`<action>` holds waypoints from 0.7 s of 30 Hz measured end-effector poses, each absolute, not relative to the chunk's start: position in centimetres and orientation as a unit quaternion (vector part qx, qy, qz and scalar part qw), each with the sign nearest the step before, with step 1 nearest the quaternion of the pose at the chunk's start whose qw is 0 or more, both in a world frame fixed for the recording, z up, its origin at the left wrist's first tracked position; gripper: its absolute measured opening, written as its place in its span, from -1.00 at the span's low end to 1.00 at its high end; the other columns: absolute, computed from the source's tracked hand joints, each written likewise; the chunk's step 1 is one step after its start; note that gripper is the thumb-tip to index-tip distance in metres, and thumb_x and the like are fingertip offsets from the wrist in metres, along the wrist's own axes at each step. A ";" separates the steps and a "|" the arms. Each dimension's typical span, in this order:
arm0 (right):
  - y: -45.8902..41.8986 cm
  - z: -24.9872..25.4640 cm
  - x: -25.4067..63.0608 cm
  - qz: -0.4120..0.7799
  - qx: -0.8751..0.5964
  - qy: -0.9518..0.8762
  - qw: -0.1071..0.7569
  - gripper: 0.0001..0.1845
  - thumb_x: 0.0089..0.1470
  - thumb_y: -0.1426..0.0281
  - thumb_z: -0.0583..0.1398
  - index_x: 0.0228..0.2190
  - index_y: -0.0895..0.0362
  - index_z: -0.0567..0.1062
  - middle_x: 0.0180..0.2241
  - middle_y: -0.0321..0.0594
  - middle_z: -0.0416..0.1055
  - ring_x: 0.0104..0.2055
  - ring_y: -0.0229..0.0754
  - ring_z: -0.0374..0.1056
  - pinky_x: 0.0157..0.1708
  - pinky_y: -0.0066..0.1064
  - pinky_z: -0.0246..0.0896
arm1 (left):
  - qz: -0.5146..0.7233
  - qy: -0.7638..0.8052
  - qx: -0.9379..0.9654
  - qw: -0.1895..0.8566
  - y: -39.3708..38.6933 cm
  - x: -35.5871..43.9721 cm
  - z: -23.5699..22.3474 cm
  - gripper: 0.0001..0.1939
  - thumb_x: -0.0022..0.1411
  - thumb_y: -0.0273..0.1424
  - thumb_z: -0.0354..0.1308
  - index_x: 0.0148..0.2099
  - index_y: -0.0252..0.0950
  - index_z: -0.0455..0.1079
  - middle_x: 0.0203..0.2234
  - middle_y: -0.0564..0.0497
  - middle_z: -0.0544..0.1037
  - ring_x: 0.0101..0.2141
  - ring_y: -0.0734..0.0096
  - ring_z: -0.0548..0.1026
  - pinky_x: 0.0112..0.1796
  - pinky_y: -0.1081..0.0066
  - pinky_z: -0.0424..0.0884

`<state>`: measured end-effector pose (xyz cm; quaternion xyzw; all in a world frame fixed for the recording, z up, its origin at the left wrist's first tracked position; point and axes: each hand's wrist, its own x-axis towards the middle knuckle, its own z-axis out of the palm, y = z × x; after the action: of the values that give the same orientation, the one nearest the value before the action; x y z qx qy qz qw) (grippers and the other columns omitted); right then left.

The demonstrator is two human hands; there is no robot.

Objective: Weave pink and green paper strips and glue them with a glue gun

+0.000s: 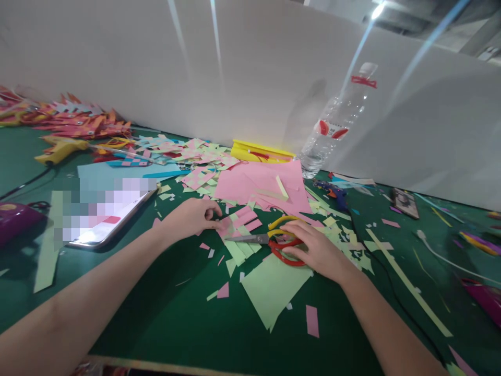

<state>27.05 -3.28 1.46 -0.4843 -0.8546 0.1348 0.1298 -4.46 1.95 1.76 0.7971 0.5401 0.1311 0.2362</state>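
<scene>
Scissors (269, 241) over woven paper (239, 225)

The right hand (313, 244) grasps the scissors by their handles, blades over the pink-and-green woven paper on the green table (156, 313); the left hand (191, 216) curls at the paper's edge, whether pinching I cannot tell

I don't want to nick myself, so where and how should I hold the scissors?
Probably by the handles, coming from the right, where your right grip is: the finger loops sit at that end, while the blades point left.
</scene>
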 end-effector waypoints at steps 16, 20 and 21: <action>-3.3 2.5 27.8 0.137 -0.483 -0.859 0.106 -0.57 0.14 0.15 0.06 0.04 -0.10 0.32 0.09 -0.19 0.30 0.19 0.03 0.12 0.09 0.02 0.15 | 0.124 0.540 0.796 0.244 1.9 -4.4 1.9 -0.69 0.03 -0.10 0.17 -0.33 -0.23 0.39 -0.63 0.14 0.40 -0.62 0.46 0.38 -0.56 0.50 0.18; -3.3 2.6 28.4 0.155 -0.486 -0.853 0.107 -0.58 0.13 0.14 0.07 0.03 -0.10 0.32 0.09 -0.20 0.29 0.20 0.02 0.10 0.08 0.00 0.15 | 0.123 0.537 0.797 0.249 2.1 -4.5 1.7 -0.69 0.02 -0.10 0.18 -0.33 -0.23 0.39 -0.63 0.14 0.40 -0.64 0.47 0.37 -0.57 0.50 0.18; -3.2 2.6 28.5 0.156 -0.490 -0.851 0.107 -0.58 0.12 0.13 0.07 0.02 -0.10 0.31 0.09 -0.19 0.29 0.20 0.02 0.10 0.08 0.00 0.15 | 0.123 0.537 0.797 0.249 2.1 -4.5 1.6 -0.69 0.01 -0.10 0.18 -0.34 -0.23 0.39 -0.64 0.15 0.40 -0.64 0.47 0.37 -0.57 0.50 0.18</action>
<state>28.48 -3.23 2.61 -0.4895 -0.8511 0.1564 0.1073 -4.52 2.11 1.58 0.7968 0.5366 0.1231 0.2490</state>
